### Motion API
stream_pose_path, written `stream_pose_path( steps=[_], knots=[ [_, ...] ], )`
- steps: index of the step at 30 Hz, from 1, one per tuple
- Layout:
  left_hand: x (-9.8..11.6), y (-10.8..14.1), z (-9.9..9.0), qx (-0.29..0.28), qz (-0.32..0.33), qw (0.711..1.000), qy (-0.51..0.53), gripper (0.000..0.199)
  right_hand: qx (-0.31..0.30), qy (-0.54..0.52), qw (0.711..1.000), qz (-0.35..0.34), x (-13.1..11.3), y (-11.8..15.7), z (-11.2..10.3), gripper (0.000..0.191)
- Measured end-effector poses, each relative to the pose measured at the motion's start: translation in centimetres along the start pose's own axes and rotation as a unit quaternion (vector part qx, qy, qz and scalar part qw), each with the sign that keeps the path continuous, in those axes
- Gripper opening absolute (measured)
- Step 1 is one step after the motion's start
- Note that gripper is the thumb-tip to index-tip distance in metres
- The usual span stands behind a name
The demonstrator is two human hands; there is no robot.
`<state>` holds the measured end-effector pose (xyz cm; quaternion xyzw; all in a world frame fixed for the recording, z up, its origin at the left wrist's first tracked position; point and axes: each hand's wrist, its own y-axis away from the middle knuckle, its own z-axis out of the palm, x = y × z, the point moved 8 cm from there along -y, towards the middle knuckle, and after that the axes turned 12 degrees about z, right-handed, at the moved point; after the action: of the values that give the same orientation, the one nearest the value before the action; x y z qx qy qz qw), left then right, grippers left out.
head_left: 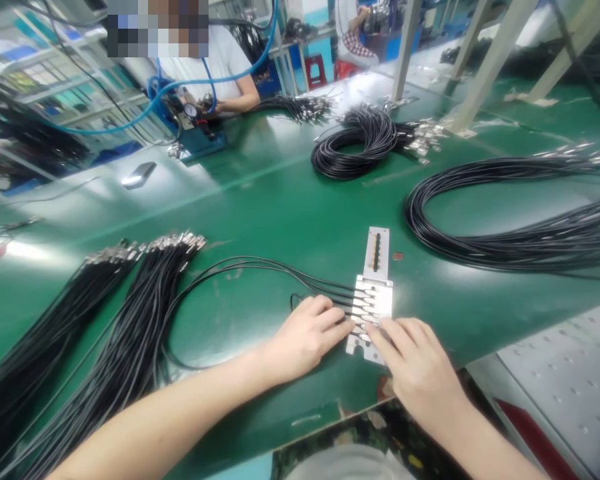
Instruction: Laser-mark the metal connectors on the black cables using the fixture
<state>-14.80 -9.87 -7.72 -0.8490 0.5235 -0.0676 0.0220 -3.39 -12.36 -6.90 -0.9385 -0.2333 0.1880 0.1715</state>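
A flat metal fixture (pixel 386 308) lies on the green table, with several silver connector ends seated side by side across it. Black cables (pixel 275 265) run from these ends to the left in a loop. My left hand (pixel 305 337) is at the fixture's left edge, fingers closed around a cable close to its connector. From the right, my right hand (pixel 417 360) reaches over the lower part of the fixture, its fingertips pressed on a connector end. Above the fixture, a narrow plate (pixel 384 250) with a dark slotted strip adjoins it.
Bundles of black cables (pixel 145 313) lie at left. Coiled cables (pixel 353 150) and a larger looped bundle (pixel 450 247) lie beyond and at right. Across the green table (pixel 260 193), a person sits by a blue device (pixel 200 137). Metal posts (pixel 490 67) stand at back right.
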Motion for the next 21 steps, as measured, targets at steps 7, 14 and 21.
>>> stream_pose_path(
  steps=[7, 14, 21],
  knots=[
    [0.1, 0.2, -0.6, 0.03, -0.05, 0.998, -0.001, 0.036, -0.002, -0.008, 1.0, 0.018, 0.1, -0.1, 0.1, 0.037],
    [0.8, -0.5, -2.5, 0.029, -0.049, 0.998, 0.01, 0.031, -0.047, -0.076, 0.994, 0.055, 2.2, -0.1, 0.1, 0.043],
    [1.8, 0.0, -0.8, 0.013, 0.01, 1.0, 0.013, 0.052, -0.128, -0.174, 0.966, 0.143, 6.5, -4.5, -0.2, 0.046]
  ],
)
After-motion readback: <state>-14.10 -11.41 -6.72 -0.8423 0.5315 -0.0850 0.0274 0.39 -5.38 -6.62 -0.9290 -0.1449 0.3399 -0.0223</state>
